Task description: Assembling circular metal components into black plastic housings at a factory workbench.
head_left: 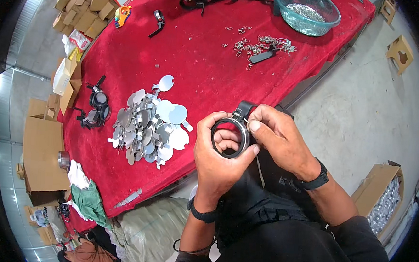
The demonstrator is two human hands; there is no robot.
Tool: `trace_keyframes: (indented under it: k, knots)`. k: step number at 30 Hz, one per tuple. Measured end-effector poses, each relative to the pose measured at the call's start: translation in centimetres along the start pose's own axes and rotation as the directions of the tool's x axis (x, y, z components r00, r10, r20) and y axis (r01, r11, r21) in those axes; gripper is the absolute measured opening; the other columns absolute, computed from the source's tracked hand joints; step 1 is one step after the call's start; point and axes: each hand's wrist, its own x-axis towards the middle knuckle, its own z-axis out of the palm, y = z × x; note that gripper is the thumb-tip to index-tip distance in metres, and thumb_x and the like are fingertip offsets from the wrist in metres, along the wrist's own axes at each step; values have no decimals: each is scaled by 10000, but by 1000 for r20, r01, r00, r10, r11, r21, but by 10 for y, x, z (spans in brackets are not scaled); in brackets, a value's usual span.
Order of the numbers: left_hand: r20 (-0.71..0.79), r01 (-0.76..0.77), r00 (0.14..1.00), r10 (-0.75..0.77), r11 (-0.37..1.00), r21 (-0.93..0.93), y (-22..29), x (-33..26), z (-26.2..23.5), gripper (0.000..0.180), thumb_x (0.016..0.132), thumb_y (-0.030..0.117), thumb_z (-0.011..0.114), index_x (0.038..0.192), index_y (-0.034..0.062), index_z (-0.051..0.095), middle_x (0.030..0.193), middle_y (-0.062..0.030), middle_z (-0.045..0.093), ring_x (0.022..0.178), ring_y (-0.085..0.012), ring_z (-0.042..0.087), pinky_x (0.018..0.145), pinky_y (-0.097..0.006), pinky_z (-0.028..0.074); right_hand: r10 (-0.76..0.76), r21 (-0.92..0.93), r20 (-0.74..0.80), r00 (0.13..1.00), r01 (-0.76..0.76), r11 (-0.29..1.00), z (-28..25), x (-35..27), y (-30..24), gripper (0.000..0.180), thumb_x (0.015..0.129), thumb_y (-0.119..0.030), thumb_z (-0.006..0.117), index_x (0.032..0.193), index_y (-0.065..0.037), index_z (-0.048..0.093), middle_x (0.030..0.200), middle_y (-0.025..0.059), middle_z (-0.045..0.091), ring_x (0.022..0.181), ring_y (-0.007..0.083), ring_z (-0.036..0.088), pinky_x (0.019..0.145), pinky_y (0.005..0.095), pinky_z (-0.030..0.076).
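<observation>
My left hand (215, 166) is wrapped round a black ring with a metal inner band (243, 135), held up just off the table's near edge. At the ring's top sits a small metal buckle with a black strap or tab (243, 109). Beside that buckle, my right hand (283, 144) is closed, thumb and forefinger pinching a thin metal piece that looks like a pin. Its far end is hidden by the fingers. Left of my hands lies a heap of flat round metal discs with tabs (145, 127).
A red cloth (200, 53) covers the table. On it are small metal clips (258, 46), a translucent bowl of metal pins (299, 28), black ring assemblies (96, 107) and tape (123, 16). Cardboard boxes (45, 154) line the left. Stools (400, 54) and another box (373, 191) stand right.
</observation>
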Motion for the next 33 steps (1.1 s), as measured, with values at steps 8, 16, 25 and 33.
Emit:
trace_keyframes:
  k: [8, 16, 25, 33]
  knots:
    - [1, 6, 1000, -6, 1000, 4, -3, 0, 0, 836, 743, -112, 890, 1454, -18, 461, 1264, -124, 605, 987, -151, 713, 820, -275, 629, -49, -75, -9, 999, 48, 996, 0, 0, 1, 199, 1111, -164, 599, 1046, 21, 632, 878, 31, 636, 838, 94, 563, 747, 324, 498]
    - [1, 86, 996, -86, 995, -49, -5, -2, 1, 812, 768, -79, 915, 1445, -26, 469, 1141, -120, 669, 902, -119, 705, 723, -252, 598, 13, 16, 16, 1000, -13, 1000, -6, 1, 6, 224, 1117, -181, 595, 1043, 27, 633, 900, 46, 658, 857, 105, 581, 769, 334, 505]
    - [28, 131, 991, -130, 991, -23, -4, -1, -2, 791, 793, -62, 896, 1452, -2, 463, 989, -69, 725, 849, -81, 710, 744, -215, 577, 81, -81, -4, 997, -81, 993, -6, 2, -2, 240, 1086, -195, 618, 1019, 34, 644, 882, 53, 666, 860, 113, 593, 771, 349, 513]
    - [14, 99, 995, -98, 995, -15, -5, -2, 0, 782, 799, -67, 890, 1450, 4, 461, 974, -70, 727, 832, -69, 698, 728, -203, 560, 56, -57, 9, 998, -56, 997, -6, 3, 3, 235, 1085, -191, 616, 1020, 33, 648, 884, 63, 672, 860, 117, 599, 771, 350, 515]
